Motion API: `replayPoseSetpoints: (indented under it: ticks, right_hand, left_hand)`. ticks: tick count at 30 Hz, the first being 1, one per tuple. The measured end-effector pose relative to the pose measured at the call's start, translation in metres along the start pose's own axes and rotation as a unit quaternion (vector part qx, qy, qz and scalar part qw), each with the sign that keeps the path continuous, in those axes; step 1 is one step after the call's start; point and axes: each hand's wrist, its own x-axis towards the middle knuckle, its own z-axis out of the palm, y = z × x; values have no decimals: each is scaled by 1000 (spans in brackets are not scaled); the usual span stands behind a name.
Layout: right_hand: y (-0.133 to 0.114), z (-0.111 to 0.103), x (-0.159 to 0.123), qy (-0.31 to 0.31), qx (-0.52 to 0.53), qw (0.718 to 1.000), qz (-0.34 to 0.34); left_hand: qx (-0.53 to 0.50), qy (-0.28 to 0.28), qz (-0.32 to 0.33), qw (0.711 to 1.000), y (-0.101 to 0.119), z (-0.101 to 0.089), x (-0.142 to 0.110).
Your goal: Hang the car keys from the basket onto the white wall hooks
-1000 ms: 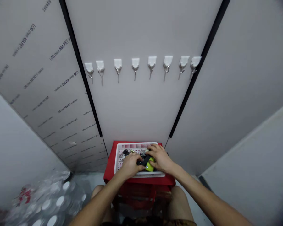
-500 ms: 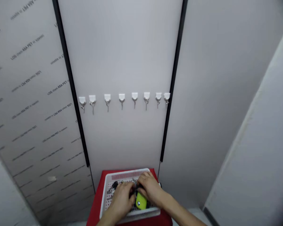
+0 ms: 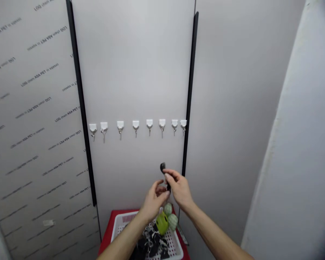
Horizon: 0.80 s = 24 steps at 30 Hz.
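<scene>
My right hand (image 3: 178, 186) is raised above the basket, thumb and fingers pinched on a slim black keychain (image 3: 163, 167) with a rounded top end. Close beside it, my left hand (image 3: 155, 198) has its fingers curled at the lower end of the black piece. Directly below the hands are a yellow-green key case (image 3: 161, 223) and two pale green striped balls (image 3: 172, 221); whether they hang from the keychain or lie in the basket I cannot tell. A heap of black-headed keys (image 3: 153, 243) lies in the white basket (image 3: 176, 240), partly hidden by my left forearm.
The basket stands on a red surface (image 3: 105, 236) against a pale wall panel. Several white hooks (image 3: 135, 125) with metal hangers are lined up across the panel. Black vertical strips (image 3: 191, 83) edge it on both sides. A printed panel (image 3: 38, 126) stands to the left.
Both hands have risen out of the basket, bringing up the black keychain. The view has shifted, and the striped balls now show beside the yellow-green case.
</scene>
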Motion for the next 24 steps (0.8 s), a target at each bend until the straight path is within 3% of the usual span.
replayPoseSetpoints:
  ticks: [3,6,10,13,24]
  right_hand:
    - [-24,-6,12,41,29,999,11]
    - [-39,-15,23,75,56,995,-17]
    - [-49,-32,42,127,69,987,-73]
    - [-54,-43,59,155,86,979,-97]
    - [-50,-53,104,173,170,968,-69]
  left_hand:
    - [-9,-30,-10,999,1,21,13]
    - [27,5,-19,999,9,35,31]
    - [134,50,44,989,28,47,52]
    - [169,38,78,982,39,54,63]
    - [62,25,38,997,46,72,91]
